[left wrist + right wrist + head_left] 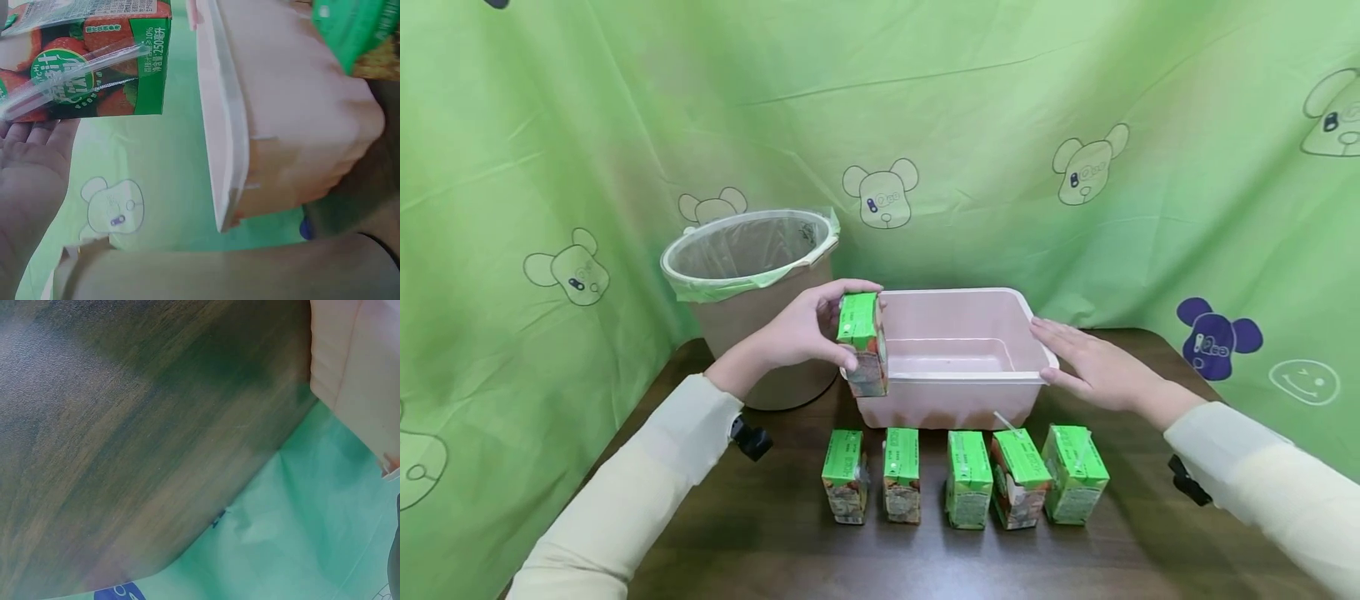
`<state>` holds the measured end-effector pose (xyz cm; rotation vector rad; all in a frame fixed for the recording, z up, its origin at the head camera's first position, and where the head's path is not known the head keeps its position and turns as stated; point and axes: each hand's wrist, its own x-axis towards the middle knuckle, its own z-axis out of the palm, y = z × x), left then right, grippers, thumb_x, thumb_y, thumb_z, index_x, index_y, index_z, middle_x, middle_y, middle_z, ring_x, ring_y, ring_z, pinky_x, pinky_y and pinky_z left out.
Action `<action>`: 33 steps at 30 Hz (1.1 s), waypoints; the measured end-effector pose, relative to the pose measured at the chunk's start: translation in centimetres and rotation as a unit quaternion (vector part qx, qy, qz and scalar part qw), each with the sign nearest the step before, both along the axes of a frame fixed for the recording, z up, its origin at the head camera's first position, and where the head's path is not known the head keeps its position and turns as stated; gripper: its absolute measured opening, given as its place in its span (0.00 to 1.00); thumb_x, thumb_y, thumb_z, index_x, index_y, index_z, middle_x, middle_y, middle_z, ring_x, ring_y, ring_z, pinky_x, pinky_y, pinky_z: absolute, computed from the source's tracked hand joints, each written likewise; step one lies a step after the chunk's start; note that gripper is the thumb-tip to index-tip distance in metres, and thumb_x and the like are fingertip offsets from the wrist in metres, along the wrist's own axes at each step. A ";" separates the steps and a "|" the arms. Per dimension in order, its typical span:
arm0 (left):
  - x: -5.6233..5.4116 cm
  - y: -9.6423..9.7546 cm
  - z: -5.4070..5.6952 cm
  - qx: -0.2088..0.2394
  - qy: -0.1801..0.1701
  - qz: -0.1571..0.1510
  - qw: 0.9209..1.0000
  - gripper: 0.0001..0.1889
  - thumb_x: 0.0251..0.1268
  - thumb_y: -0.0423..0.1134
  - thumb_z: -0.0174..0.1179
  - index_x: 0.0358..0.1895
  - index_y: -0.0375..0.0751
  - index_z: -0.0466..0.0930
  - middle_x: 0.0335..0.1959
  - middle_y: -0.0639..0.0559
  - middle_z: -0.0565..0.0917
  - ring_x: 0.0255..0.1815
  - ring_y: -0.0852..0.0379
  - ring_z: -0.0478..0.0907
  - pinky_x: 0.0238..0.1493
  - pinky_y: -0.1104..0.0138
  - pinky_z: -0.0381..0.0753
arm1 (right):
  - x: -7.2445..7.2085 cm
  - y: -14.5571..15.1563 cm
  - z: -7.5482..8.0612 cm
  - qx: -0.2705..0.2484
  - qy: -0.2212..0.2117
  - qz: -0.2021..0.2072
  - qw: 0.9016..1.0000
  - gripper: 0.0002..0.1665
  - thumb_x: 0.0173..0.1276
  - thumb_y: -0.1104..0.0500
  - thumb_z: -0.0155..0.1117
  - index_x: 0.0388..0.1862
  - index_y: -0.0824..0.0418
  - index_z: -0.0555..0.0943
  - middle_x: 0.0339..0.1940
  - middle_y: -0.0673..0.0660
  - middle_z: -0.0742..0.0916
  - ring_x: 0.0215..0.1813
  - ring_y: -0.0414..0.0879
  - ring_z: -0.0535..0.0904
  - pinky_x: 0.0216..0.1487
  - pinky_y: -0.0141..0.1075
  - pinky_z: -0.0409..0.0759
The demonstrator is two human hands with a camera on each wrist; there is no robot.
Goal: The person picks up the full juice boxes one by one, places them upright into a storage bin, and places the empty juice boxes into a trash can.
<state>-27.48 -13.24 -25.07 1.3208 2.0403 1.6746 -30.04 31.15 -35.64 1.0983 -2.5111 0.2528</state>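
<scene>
Nearest the camera, a cream fabric sleeve (625,483) enters at the lower left and another cream sleeve (1262,467) at the lower right, both above a dark brown wood-grain tabletop (737,517). Near its far left corner stands a round brownish bin (722,329) lined with a thin translucent bag (745,246). Just to its right, the left hand (797,329) has thumb and fingers around a green-topped, strawberry-printed cardboard drink carton (868,346) — raised off the tabletop, roughly upright, before the left end of a pale pink rectangular plastic basin (947,404). The left-wrist view shows a wrapped straw (75,81) along the carton's side and a gap between carton and basin rim.

The basin sits toward the tabletop's far edge. In front of it, five similar cartons stand in a row: first (845,477), second (902,477), third (968,481), fourth (1021,479) with a pale straw (1006,423) poking up, and fifth (1077,477). The right hand (1101,367), fingers straight, rests on the basin's right rim.

The step in hand looks like carrying one carton — the next move seems to call for a steady grip, clear of the rim, while the right hand braces the basin.
</scene>
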 end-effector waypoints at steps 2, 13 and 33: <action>-0.4 0.6 0.3 0.000 0.003 0.002 1.000 0.49 0.40 0.40 0.81 0.68 0.30 0.63 0.53 0.43 0.80 0.46 0.50 0.79 0.49 0.59 0.81 | 0.0 0.0 0.1 0.000 -0.001 0.001 1.000 0.40 0.70 0.52 0.62 0.73 0.70 0.61 0.71 0.69 0.67 0.72 0.62 0.61 0.70 0.23 0.38; -2.1 4.3 1.6 -0.010 -0.004 0.010 1.000 0.43 0.43 0.17 0.71 0.68 0.32 0.65 0.60 0.38 0.76 0.53 0.48 0.78 0.60 0.59 0.75 | 0.2 -0.1 0.5 0.009 -0.012 0.004 1.000 0.40 0.72 0.50 0.60 0.73 0.71 0.61 0.72 0.69 0.67 0.72 0.63 0.61 0.74 0.35 0.49; -5.7 10.6 1.5 -0.079 0.038 0.071 0.994 0.41 0.44 0.28 0.77 0.67 0.38 0.69 0.46 0.45 0.82 0.42 0.51 0.80 0.45 0.63 0.82 | 0.2 -0.5 0.6 0.028 -0.025 -0.005 0.999 0.39 0.74 0.50 0.57 0.72 0.73 0.60 0.72 0.70 0.66 0.73 0.64 0.59 0.71 0.52 0.59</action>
